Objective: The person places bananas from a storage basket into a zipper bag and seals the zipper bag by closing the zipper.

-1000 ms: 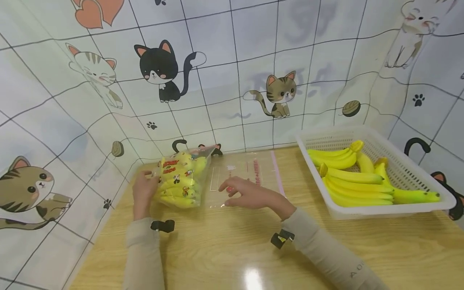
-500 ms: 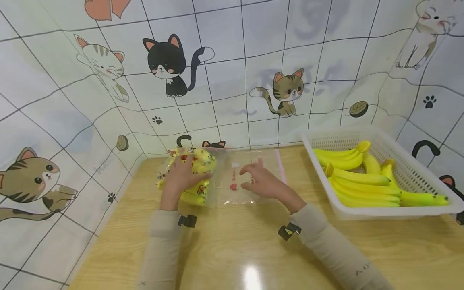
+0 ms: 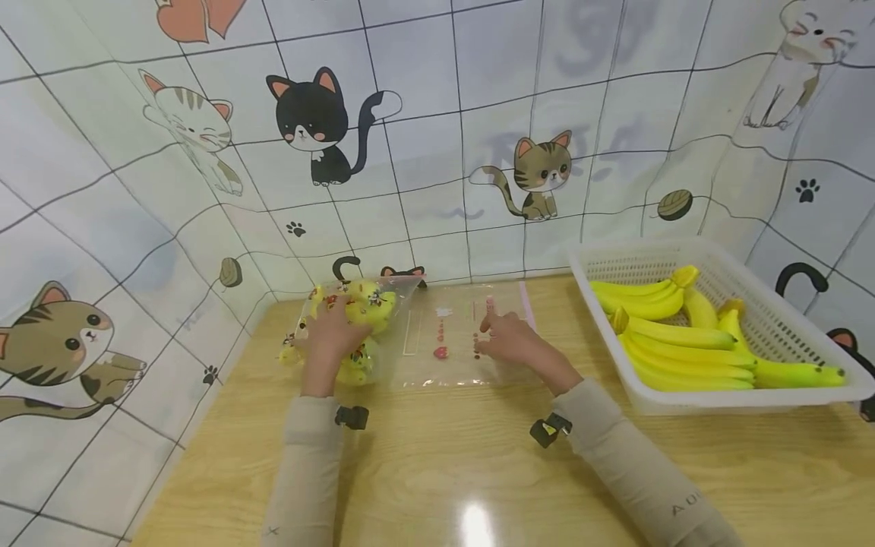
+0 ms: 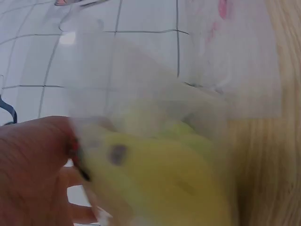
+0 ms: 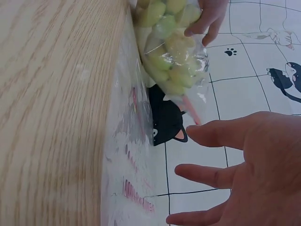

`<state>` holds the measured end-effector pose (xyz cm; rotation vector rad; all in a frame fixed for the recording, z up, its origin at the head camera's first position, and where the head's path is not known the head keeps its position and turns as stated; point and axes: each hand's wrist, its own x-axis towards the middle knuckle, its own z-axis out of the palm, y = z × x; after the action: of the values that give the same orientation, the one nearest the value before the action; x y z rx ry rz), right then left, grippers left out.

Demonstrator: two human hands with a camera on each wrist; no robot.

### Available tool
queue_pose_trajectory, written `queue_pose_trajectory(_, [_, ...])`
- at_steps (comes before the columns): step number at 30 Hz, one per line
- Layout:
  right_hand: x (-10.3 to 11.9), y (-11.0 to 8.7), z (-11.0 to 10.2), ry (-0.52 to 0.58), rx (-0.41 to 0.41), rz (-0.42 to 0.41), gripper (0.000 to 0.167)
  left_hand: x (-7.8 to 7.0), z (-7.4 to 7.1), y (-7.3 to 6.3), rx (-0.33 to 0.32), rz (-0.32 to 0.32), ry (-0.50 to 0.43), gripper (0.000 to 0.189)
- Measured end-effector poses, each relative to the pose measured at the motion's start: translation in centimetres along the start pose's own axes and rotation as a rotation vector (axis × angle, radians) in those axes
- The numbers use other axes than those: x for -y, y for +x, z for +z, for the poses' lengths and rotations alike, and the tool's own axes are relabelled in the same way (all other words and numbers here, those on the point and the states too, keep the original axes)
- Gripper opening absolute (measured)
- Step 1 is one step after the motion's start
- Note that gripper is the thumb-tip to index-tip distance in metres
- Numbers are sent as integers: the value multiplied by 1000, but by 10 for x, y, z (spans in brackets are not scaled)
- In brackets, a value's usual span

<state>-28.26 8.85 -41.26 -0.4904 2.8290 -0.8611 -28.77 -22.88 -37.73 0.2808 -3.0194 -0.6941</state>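
Note:
My left hand (image 3: 332,346) grips the top of a clear plastic bag (image 3: 374,308) printed with small cartoon figures and stuffed with yellow fruit that look like bananas. In the left wrist view the filled bag is blurred, with the thumb and fingers round its side. Beside it a second clear bag (image 3: 427,368) with pink-red print and a pink edge lies flat on the table. My right hand (image 3: 516,343) hovers over the right part of this flat bag. Its fingers (image 5: 207,176) are spread, with nothing between them in the right wrist view.
A white perforated plastic basket (image 3: 772,403) with several yellow bananas (image 3: 683,361) stands at the right of the wooden table (image 3: 437,463). A cloth with a cat print (image 3: 424,152) hangs behind and at both sides.
My left hand has moved from the filled bag's left side onto its top, and the bag has tilted and shifted. The right hand has moved right over the flat bag.

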Motion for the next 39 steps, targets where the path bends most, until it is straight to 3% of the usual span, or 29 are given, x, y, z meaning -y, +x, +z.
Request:
queue_pose_trajectory(7, [-4,1,-1,-4,35,16,48,18,-4,6,-55,-23,-82,74])
queue_pose_trajectory(15, [-6,-2,-3,55,48,-3,49,35,-8,10,-101,-54,-101,73])
queue_pose_trajectory(21, [-10,-4,-9,117,54,-9,50,39,-9,10,-89,-118,-128,76])
queue_pose_trajectory(24, [-13,-6,-13,139,57,17,52,36,-9,9,-79,-106,-120,75])
queue_pose_trajectory(27, [-15,-7,-16,155,58,30,53,30,-8,6,-125,-48,-111,70])
queue_pose_trajectory(32, [-20,-7,-24,134,37,12,51,1,-6,-3,-369,141,-161,52])
queue_pose_trajectory(34, [-22,-7,-28,136,25,18,52,-18,-4,-8,-422,230,-205,44])
queue_pose_trajectory(37, [-20,-8,-34,155,-2,41,53,-49,4,-20,-354,330,-260,39])
queue_pose_trajectory(39, [-17,-8,-36,169,-27,41,55,-67,14,-29,-251,365,-270,37])
